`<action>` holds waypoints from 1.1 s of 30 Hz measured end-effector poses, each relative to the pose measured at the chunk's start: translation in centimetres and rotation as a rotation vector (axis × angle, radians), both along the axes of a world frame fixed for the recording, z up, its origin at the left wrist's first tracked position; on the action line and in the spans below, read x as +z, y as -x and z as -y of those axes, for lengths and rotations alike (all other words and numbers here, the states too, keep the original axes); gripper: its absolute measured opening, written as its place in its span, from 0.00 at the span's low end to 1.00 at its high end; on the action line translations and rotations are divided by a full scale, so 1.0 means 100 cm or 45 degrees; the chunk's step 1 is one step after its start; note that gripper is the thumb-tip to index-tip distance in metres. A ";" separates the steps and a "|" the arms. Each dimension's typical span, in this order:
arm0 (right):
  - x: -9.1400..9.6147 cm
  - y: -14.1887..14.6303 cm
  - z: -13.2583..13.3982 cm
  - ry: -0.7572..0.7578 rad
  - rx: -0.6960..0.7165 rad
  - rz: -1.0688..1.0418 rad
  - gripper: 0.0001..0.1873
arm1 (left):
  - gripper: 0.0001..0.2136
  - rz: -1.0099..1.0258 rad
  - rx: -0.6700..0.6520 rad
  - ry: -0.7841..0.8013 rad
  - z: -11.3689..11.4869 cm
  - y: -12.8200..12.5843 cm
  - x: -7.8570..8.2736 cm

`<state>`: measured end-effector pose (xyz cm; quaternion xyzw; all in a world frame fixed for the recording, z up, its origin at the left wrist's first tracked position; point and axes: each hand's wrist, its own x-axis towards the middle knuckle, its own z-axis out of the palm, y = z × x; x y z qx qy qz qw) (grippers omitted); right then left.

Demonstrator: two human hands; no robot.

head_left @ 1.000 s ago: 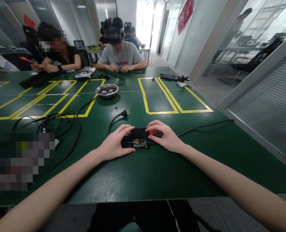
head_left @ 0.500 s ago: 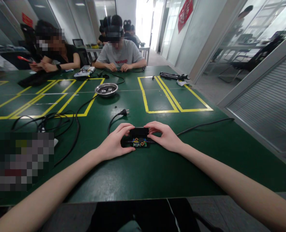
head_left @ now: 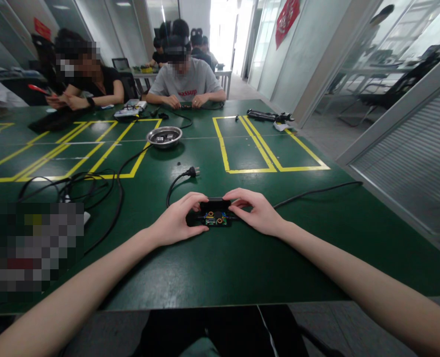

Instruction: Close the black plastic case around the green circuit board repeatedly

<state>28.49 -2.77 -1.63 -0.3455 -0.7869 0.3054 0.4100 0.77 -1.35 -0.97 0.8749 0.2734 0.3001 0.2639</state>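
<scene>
A small black plastic case (head_left: 204, 221) lies hinged or lifted apart on the table, with a circuit board (head_left: 211, 221) inside it. The board carries two copper-coloured ring coils and coloured wires. Above its far side stands the black lid (head_left: 215, 204), tilted up. My left hand (head_left: 178, 215) is closed on the lid's left end with its fingers, while its thumb touches the near left of the case. My right hand (head_left: 256, 210) pinches the lid's right end. Black cable (head_left: 316, 190) runs from the case's right side; a cord with a black plug (head_left: 193, 172) curves behind my left hand.
A steel bowl (head_left: 163, 137) with metal parts stands farther back. Tangled black cables (head_left: 82, 186) lie at left, near a blurred-out object (head_left: 33, 248). Yellow tape (head_left: 251, 171) marks the green table (head_left: 160, 277). A black tripod-like object (head_left: 268, 116) lies far right. Co-workers sit opposite.
The lid has tipped slightly toward me, so more of its upper edge shows. Both hands keep their hold. The view has shifted a little.
</scene>
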 end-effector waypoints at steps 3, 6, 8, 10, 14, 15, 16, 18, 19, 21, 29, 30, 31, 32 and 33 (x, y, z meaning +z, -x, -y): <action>0.002 -0.001 0.002 -0.077 0.018 0.027 0.06 | 0.23 -0.002 -0.015 -0.011 0.000 0.000 0.000; 0.005 -0.003 0.004 -0.188 0.050 0.066 0.06 | 0.21 -0.015 -0.028 -0.027 0.001 0.000 0.001; 0.007 -0.004 0.004 -0.253 0.065 0.088 0.07 | 0.20 -0.024 -0.027 -0.031 0.002 0.000 0.001; 0.008 -0.004 0.005 -0.286 0.073 0.096 0.07 | 0.20 -0.032 -0.025 -0.038 0.003 -0.001 0.002; 0.009 -0.004 0.006 -0.229 0.091 0.068 0.07 | 0.17 -0.036 -0.025 -0.043 0.003 -0.001 0.003; 0.008 -0.004 0.007 -0.206 0.099 0.068 0.09 | 0.16 -0.036 -0.027 -0.042 0.003 -0.001 0.004; 0.008 -0.004 0.007 -0.191 0.110 0.079 0.12 | 0.15 -0.034 -0.030 -0.046 0.003 -0.001 0.003; 0.006 -0.005 0.007 -0.205 0.144 0.134 0.16 | 0.13 -0.040 -0.047 -0.054 0.003 -0.001 0.003; 0.006 -0.006 0.008 -0.228 0.159 0.173 0.17 | 0.11 -0.044 -0.054 -0.055 0.002 -0.001 0.003; 0.006 -0.007 0.008 -0.269 0.181 0.245 0.17 | 0.10 -0.054 -0.056 -0.045 0.002 -0.001 0.003; 0.011 -0.006 0.006 -0.231 0.193 0.301 0.15 | 0.13 -0.164 0.003 -0.015 0.003 -0.001 0.005; 0.011 -0.006 0.006 -0.214 0.188 0.308 0.15 | 0.13 -0.181 0.015 -0.015 0.003 -0.001 0.006; 0.011 -0.006 0.006 -0.198 0.186 0.314 0.15 | 0.13 -0.190 0.023 -0.020 0.004 -0.001 0.006; 0.012 -0.006 0.006 -0.181 0.185 0.317 0.15 | 0.12 -0.196 0.024 -0.029 0.004 -0.001 0.007; 0.012 -0.006 0.006 -0.167 0.183 0.314 0.15 | 0.11 -0.201 0.024 -0.039 0.004 -0.002 0.008</action>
